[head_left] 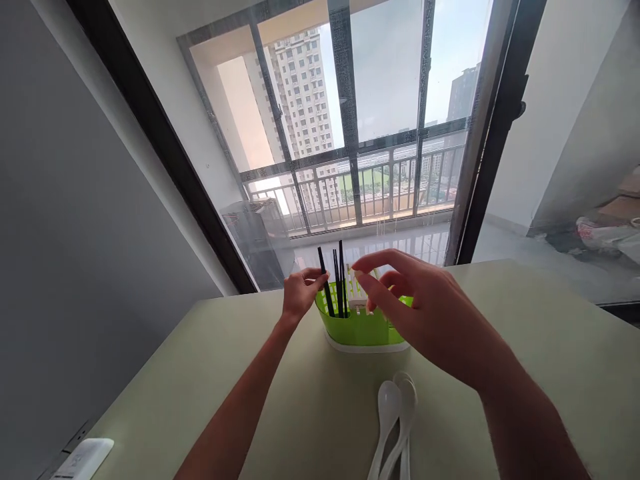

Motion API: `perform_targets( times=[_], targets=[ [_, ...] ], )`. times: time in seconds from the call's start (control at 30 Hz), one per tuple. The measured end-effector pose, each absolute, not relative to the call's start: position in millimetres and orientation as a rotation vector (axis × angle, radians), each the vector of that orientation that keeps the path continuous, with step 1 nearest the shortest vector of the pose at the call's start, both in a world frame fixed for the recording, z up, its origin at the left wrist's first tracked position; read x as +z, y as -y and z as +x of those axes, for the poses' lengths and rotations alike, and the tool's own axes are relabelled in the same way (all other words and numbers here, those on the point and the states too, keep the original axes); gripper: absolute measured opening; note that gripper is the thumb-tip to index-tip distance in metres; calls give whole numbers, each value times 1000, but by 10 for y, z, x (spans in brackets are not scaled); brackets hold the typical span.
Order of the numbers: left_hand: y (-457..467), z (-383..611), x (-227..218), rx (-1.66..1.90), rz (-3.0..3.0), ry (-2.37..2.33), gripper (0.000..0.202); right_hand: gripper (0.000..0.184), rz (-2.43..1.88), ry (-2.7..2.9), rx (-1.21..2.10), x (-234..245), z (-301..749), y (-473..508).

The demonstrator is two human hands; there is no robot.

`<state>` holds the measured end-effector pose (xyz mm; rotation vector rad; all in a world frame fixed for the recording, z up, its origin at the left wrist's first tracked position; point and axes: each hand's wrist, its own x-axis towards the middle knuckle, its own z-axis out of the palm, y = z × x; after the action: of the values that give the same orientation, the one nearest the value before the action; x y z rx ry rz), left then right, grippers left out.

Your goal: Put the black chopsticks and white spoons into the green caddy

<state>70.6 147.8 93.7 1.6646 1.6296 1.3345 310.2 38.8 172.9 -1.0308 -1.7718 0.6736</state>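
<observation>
A green slotted utensil basket with a white base stands on the table, with several black chopsticks upright in its left part. My left hand is at the basket's left rim, thumb and finger closed on the leftmost black chopstick. Over the right part of the basket, my right hand has its thumb and forefinger tips drawn together in a pinch; what they hold, if anything, cannot be made out. A white slotted piece shows in the basket just beside those fingertips. The right hand hides much of the basket's right side.
Several white spoons lie overlapping on the pale table nearer to me. A white object is at the table's front left. Behind the table is a dark-framed glass panel; a grey wall borders the left.
</observation>
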Motion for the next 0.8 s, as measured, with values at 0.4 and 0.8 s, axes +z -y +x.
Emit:
perform_targets(
  times=[0.4, 0.8],
  targets=[
    [-1136, 880, 1119, 1642, 1851, -1708, 23, 34, -1009, 1751, 653, 1750, 3138, -382],
    [-27, 1265, 481, 326, 2153, -1594, 35, 24, -1011, 1794, 660, 1746, 3043, -330]
  ],
)
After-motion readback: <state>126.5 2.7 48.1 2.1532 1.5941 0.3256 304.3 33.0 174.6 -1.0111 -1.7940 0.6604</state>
